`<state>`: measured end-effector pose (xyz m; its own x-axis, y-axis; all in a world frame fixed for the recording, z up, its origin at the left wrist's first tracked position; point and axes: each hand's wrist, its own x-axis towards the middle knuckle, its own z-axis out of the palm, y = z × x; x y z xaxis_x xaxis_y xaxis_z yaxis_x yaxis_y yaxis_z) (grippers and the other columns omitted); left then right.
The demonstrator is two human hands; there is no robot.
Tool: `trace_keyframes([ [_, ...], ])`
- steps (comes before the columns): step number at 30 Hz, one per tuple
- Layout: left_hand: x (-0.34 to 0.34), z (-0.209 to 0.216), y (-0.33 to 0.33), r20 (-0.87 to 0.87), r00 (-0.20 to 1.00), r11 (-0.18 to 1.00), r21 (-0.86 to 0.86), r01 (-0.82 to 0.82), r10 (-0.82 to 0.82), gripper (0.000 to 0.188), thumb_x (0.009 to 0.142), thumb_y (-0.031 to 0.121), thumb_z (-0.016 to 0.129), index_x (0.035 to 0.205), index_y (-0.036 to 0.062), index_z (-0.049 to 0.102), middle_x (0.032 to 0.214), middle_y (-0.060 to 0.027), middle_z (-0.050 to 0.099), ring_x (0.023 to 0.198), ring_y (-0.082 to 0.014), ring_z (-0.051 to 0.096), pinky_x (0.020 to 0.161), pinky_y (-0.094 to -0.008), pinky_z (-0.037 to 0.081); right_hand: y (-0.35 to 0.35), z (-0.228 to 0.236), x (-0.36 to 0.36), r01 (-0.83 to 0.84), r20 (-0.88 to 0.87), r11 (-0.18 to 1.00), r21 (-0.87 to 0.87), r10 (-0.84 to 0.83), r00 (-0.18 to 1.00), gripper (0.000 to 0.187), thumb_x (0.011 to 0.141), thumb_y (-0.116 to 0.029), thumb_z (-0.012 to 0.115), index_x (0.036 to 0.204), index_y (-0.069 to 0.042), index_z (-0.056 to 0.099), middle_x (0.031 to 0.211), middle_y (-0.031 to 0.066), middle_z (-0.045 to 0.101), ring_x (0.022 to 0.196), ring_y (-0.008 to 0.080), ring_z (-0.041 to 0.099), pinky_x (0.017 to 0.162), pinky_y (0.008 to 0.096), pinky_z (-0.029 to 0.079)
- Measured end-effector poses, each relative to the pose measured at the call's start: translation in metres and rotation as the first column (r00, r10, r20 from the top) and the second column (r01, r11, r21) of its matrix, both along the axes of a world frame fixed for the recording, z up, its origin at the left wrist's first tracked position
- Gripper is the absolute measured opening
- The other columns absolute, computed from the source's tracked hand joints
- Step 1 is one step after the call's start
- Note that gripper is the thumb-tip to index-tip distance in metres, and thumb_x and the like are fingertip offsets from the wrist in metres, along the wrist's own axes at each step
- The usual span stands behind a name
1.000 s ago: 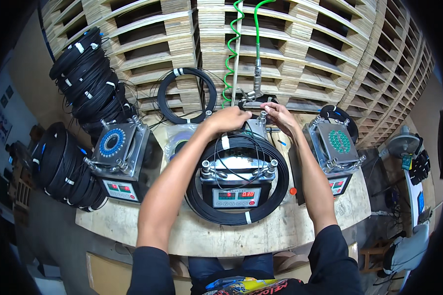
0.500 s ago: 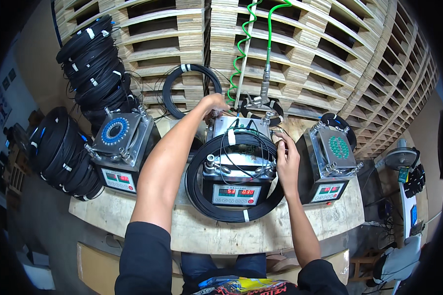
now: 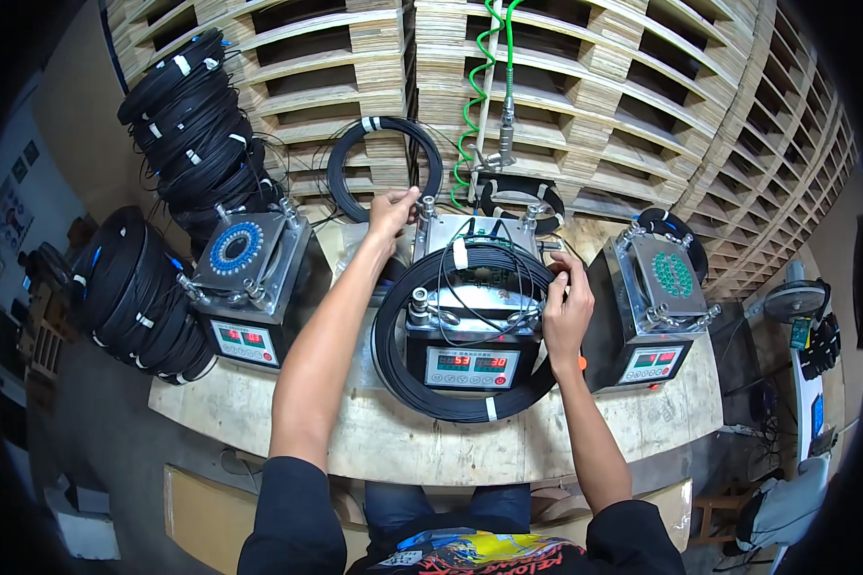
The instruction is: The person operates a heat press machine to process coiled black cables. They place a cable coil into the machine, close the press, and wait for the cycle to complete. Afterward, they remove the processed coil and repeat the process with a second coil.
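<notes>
A coil of black cable with white ties leans on the middle machine, circling its lit display panel. My left hand is at the machine's back left corner, beside a metal corner post. Its thumb and fingers are drawn together; whatever they pinch cannot be made out. On the coil's right side, my right hand is closed with curled fingers, close to the machine's metal top plate. What lies between those fingers is hidden. Loose cable ends loop over the top of the coil.
Similar machines stand left and right, their plates holding rings of blue and green pieces. Stacked cable coils rise at the left. Another coil leans on wooden pallets behind. A metal air gun hangs from a green hose.
My left hand has drawn back slightly and moved left from behind the machine, onto its back left corner. My right hand stays by the coil. The whole view has shifted a little.
</notes>
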<state>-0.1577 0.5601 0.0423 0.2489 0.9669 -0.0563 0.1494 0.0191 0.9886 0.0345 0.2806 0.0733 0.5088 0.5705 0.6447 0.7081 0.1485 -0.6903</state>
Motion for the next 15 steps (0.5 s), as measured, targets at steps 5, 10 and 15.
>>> trace_keyframes([
  [5, 0.002, 0.004, -0.017, 0.529, 0.848, 0.974, -0.175, 0.141, -0.028, 0.055, 0.1, 0.029, 0.06, 0.15, 0.0163, 0.041, 0.105, 0.0028, 0.07, 0.098, -0.0093, 0.06, 0.088, -0.0426, 0.043, -0.002, -0.003, 0.004, 0.022, 0.021, 1.0, 0.001, -0.022, 1.0, 0.026, 0.093, -0.004, 0.048, 0.113, 0.0, 0.064, 0.097, 0.0186, 0.067, 0.09, 0.0341, 0.065, 0.083, 0.042, 0.05],
  [10, 0.01, 0.006, -0.017, 0.249, 0.964, 0.989, -0.137, -0.063, 0.096, 0.049, 0.096, 0.03, 0.068, 0.14, 0.0142, 0.052, 0.11, -0.0014, 0.071, 0.093, -0.0105, 0.062, 0.075, -0.0339, 0.047, -0.003, -0.003, 0.003, 0.064, 0.092, 0.997, 0.035, -0.067, 0.993, 0.026, 0.091, -0.003, 0.049, 0.111, 0.0, 0.065, 0.094, 0.019, 0.067, 0.09, 0.0359, 0.065, 0.082, 0.0435, 0.05],
  [15, 0.013, -0.003, -0.007, 0.457, 0.889, 0.996, -0.085, 0.016, 0.025, 0.064, 0.098, 0.022, 0.066, 0.154, 0.0154, 0.034, 0.11, -0.0002, 0.072, 0.093, -0.0078, 0.063, 0.069, -0.0254, 0.046, -0.002, -0.003, 0.003, 0.046, 0.098, 0.998, 0.043, -0.05, 0.994, 0.027, 0.089, -0.001, 0.049, 0.11, -0.001, 0.065, 0.093, 0.0189, 0.066, 0.088, 0.0361, 0.065, 0.081, 0.0444, 0.049],
])
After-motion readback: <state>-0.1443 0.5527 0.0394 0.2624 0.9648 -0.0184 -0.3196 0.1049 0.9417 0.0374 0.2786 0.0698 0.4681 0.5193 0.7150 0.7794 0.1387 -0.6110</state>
